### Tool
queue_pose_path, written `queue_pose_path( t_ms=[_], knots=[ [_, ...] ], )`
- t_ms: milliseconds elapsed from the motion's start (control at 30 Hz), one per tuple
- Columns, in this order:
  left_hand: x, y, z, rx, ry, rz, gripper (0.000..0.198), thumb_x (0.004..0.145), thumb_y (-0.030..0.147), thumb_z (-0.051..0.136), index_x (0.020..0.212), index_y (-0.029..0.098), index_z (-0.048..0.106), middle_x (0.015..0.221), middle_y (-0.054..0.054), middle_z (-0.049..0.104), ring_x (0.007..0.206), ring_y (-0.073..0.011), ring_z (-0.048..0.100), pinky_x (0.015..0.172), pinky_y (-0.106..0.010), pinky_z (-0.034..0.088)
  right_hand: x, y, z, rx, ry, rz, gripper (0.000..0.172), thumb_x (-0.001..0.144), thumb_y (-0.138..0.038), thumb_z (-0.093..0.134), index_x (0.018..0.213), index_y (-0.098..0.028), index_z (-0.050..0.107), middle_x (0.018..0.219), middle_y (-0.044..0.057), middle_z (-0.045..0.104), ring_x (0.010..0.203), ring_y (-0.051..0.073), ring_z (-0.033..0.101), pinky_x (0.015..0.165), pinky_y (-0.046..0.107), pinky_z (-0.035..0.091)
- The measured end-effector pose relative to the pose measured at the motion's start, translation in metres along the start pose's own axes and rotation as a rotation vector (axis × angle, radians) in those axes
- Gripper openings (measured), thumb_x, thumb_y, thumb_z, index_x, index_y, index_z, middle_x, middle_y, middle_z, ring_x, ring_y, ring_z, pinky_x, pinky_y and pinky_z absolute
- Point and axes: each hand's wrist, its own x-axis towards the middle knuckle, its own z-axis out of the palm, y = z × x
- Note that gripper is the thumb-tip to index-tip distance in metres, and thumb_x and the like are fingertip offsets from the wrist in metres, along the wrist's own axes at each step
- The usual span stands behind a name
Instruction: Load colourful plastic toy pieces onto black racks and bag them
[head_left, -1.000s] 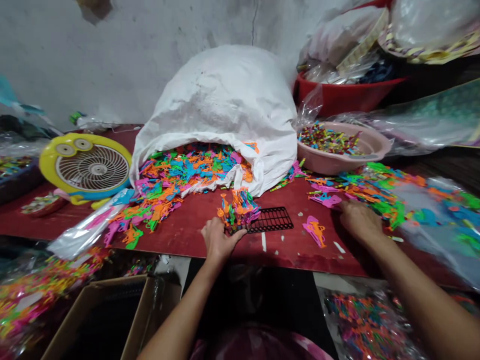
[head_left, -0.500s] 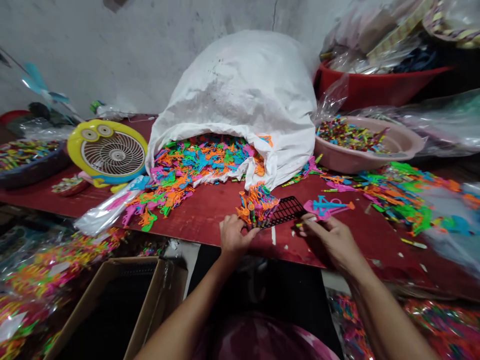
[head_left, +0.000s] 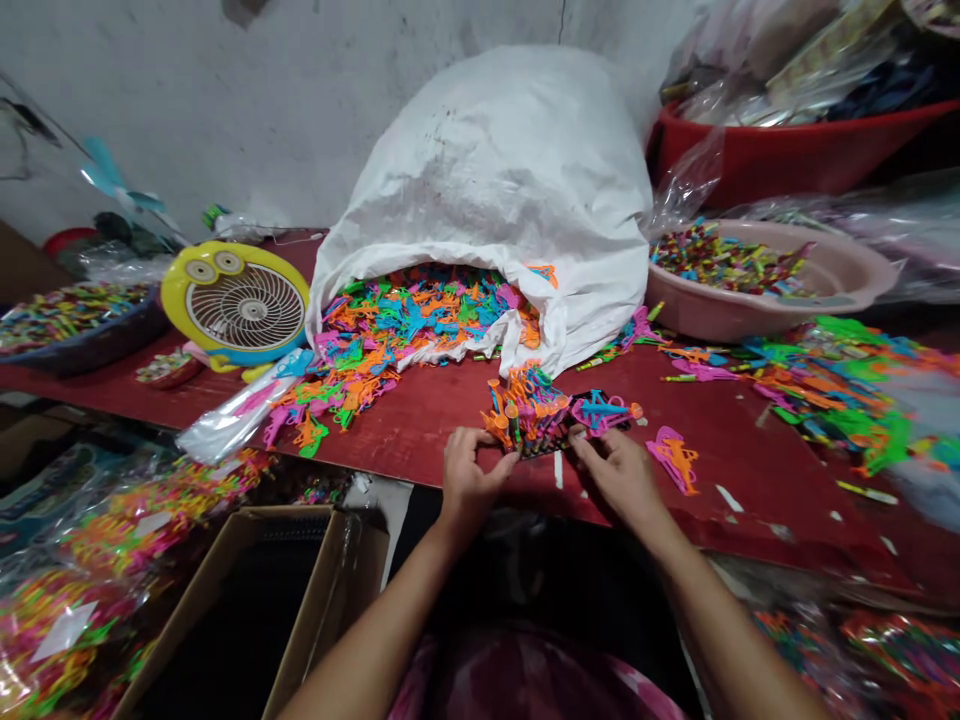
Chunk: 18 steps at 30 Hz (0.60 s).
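Observation:
A black grid rack (head_left: 551, 440) lies near the table's front edge, its left part packed with small upright plastic toys (head_left: 525, 405) in orange, pink, blue and green. My left hand (head_left: 472, 475) is closed at the rack's left end, thumb along the front and fingers behind. My right hand (head_left: 619, 478) is closed on a flat blue-and-pink plastic toy with an orange tip (head_left: 600, 411), held over the rack's right end. Its fingertips are partly hidden. To the right of this hand, a pink-and-orange plastic toy (head_left: 675, 460) lies on the red table (head_left: 420, 430).
Behind the rack, a big white sack (head_left: 502, 160) spills colourful toys. A yellow fan (head_left: 251, 305) stands left, a pink basin (head_left: 847, 275) of small parts right. More toys (head_left: 847, 390) lie at the right. Below the table edge is a cardboard box (head_left: 319, 560).
My right hand has moved left with the blue-and-pink toy, from beside the rack to over its right end. The pink-and-orange toy now shows on the table. My left hand stays at the rack.

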Motion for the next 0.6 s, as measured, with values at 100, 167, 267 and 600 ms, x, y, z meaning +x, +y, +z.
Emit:
queue_pose_path(
  t_ms=[100,167,267,600],
  knots=[
    [-0.001,0.017,-0.013,0.041,0.274,0.087,0.027,0.079,0.032,0.071,0.097,0.019,0.056,0.096,-0.007,0.059,0.093,-0.0206,0.057,0.086,-0.036,0.047,0.000,0.003,0.005,-0.049,0.035,-0.061,0.037,0.087,-0.050,0.052,0.068,-0.019,0.059,0.058,0.000,0.053,0.051,0.012,0.040,0.050,0.025,0.028],
    [0.007,0.034,-0.022,0.105,0.327,0.206,0.027,0.084,0.032,0.066,0.105,0.019,0.057,0.103,-0.009,0.061,0.100,-0.0221,0.057,0.091,-0.038,0.045,0.001,0.003,0.008,-0.063,0.041,-0.089,0.034,0.089,-0.047,0.051,0.072,-0.019,0.060,0.061,0.000,0.054,0.052,0.012,0.041,0.051,0.025,0.028],
    [0.031,0.061,-0.030,0.175,0.150,0.388,0.030,0.087,0.037,0.063,0.113,0.022,0.061,0.107,-0.008,0.064,0.102,-0.0222,0.057,0.091,-0.038,0.041,0.002,0.002,0.009,-0.070,0.027,-0.116,0.031,0.091,-0.045,0.050,0.076,-0.019,0.060,0.065,0.000,0.056,0.054,0.013,0.043,0.053,0.025,0.031],
    [0.068,0.081,-0.013,0.308,-0.198,0.476,0.028,0.094,0.047,0.054,0.103,0.029,0.073,0.090,-0.003,0.063,0.089,-0.0183,0.056,0.082,-0.037,0.031,0.003,0.008,0.009,-0.050,-0.012,-0.141,0.029,0.093,-0.044,0.044,0.088,-0.020,0.060,0.085,0.008,0.067,0.077,0.021,0.060,0.072,0.032,0.044]
  ],
)
